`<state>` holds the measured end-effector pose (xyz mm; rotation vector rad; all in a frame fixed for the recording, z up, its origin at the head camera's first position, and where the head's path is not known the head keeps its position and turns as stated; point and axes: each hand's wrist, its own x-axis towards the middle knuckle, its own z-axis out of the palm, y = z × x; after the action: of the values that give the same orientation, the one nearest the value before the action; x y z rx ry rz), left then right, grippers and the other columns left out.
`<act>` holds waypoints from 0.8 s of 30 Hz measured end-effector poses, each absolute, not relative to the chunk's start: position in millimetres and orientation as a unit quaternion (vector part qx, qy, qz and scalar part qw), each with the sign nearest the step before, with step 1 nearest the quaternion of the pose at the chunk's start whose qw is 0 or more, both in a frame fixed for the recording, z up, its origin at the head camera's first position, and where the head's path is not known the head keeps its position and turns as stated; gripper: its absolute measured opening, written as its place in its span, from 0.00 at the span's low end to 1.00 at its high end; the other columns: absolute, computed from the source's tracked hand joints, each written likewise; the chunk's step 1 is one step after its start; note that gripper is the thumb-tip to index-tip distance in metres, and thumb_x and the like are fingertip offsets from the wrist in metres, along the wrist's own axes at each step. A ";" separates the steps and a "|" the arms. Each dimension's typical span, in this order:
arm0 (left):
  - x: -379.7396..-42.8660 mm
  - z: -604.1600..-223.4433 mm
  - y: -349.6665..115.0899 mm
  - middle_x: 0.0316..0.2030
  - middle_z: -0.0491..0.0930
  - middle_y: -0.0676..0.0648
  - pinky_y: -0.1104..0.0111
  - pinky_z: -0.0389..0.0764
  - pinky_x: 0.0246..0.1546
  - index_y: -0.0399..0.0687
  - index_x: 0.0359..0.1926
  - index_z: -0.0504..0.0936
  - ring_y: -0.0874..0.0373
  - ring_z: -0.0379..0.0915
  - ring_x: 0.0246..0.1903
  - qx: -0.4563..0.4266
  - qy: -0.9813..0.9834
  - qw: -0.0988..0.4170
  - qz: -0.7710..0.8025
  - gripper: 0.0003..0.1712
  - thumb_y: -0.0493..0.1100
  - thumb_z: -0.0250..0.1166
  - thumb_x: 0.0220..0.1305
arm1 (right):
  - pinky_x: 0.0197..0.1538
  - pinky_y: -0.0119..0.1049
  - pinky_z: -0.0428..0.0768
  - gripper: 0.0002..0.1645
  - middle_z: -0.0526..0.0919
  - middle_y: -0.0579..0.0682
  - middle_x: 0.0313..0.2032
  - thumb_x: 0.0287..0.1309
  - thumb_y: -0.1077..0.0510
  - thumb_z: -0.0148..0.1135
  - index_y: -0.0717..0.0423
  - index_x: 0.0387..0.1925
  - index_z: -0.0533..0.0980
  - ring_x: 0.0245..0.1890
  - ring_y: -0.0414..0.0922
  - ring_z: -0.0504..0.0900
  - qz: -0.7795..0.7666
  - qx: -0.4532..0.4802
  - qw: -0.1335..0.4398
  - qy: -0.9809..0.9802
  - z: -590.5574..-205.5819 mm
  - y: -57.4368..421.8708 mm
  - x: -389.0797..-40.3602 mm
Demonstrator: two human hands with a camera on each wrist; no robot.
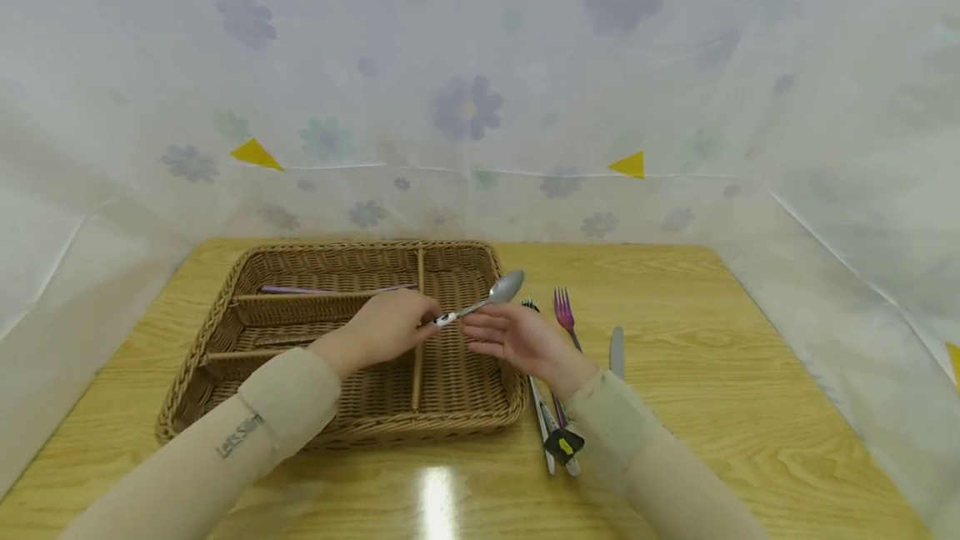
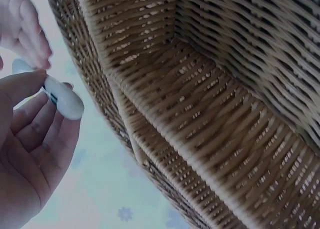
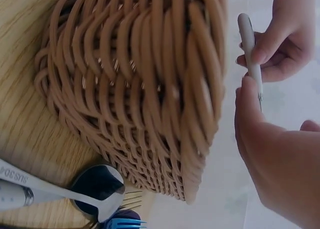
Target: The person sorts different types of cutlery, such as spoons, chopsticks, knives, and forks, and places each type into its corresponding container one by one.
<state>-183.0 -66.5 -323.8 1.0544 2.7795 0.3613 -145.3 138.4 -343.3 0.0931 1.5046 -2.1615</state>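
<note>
My left hand [image 1: 390, 325] pinches the white handle of a metal spoon [image 1: 507, 286] between thumb and fingers, above the right part of the wicker basket [image 1: 480, 422]. The spoon's bowl points right and away. Beside it, my right hand [image 1: 525, 344] has its fingers fairly straight, with the fingertips at the spoon's neck. In the right wrist view those fingers hide most of the metal part, and the white handle [image 3: 250, 44] shows above them. From the left wrist, the handle's rounded end [image 2: 70, 105] sticks out past the left thumb.
Dividers [image 1: 418, 357] split the basket; a thin purple utensil [image 1: 296, 290] lies in its back compartment. Right of the basket are a purple fork [image 1: 562, 307], a table knife [image 1: 617, 352] and several utensils with a black tag [image 1: 564, 444]. Patterned curtains [image 1: 468, 107] surround the wooden table [image 1: 675, 307].
</note>
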 end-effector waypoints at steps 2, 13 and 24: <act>-183.2 -321.1 -73.0 0.28 0.81 0.53 0.70 0.76 0.26 0.46 0.39 0.82 0.65 0.73 0.23 0.344 0.927 0.077 0.126 0.08 0.45 0.59 0.65 | 0.69 0.48 0.62 0.32 0.54 0.69 0.68 0.72 0.57 0.34 0.69 0.70 0.45 0.69 0.61 0.56 -0.773 0.017 0.262 0.577 -343.2 139.1 -144.1; -183.2 -315.9 -132.0 0.35 0.84 0.49 0.65 0.80 0.33 0.45 0.42 0.82 0.60 0.79 0.32 0.343 0.930 0.064 0.117 0.09 0.42 0.63 0.61 | 0.66 0.44 0.67 0.32 0.53 0.70 0.68 0.72 0.54 0.34 0.71 0.69 0.48 0.62 0.51 0.70 -0.734 0.003 0.254 0.630 -347.9 169.7 -143.1; -168.1 -327.2 -188.8 0.36 0.84 0.51 0.64 0.80 0.33 0.48 0.41 0.83 0.61 0.79 0.32 0.331 0.932 0.107 0.103 0.09 0.42 0.64 0.59 | 0.67 0.43 0.65 0.32 0.61 0.68 0.65 0.73 0.53 0.35 0.70 0.68 0.48 0.63 0.52 0.69 -0.736 0.008 0.237 0.634 -349.4 203.2 -141.8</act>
<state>-168.1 -188.8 -327.2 0.9738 2.7430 0.3030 -141.8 203.2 -349.4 0.0217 1.7389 -2.0165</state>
